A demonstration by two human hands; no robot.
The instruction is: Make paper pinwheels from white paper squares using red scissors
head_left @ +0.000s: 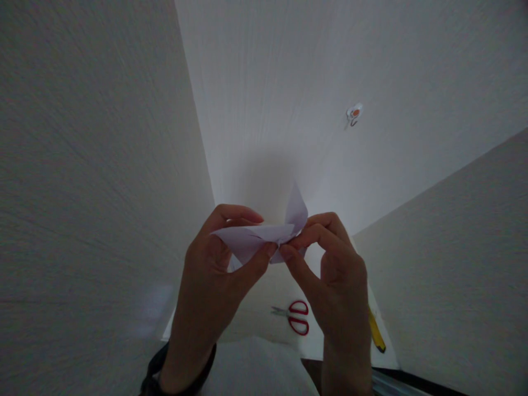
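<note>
while the folded white paper is held up in front of the wall, it is pinched by the left hand and the right hand, both closed on it. a crease seems in work; precise pressing is needed next. red scissors lie below.

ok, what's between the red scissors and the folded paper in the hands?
Head view: only the left thumb and right thumb cross that stretch; behind them is bare white surface from the scissors up to the paper.
</note>
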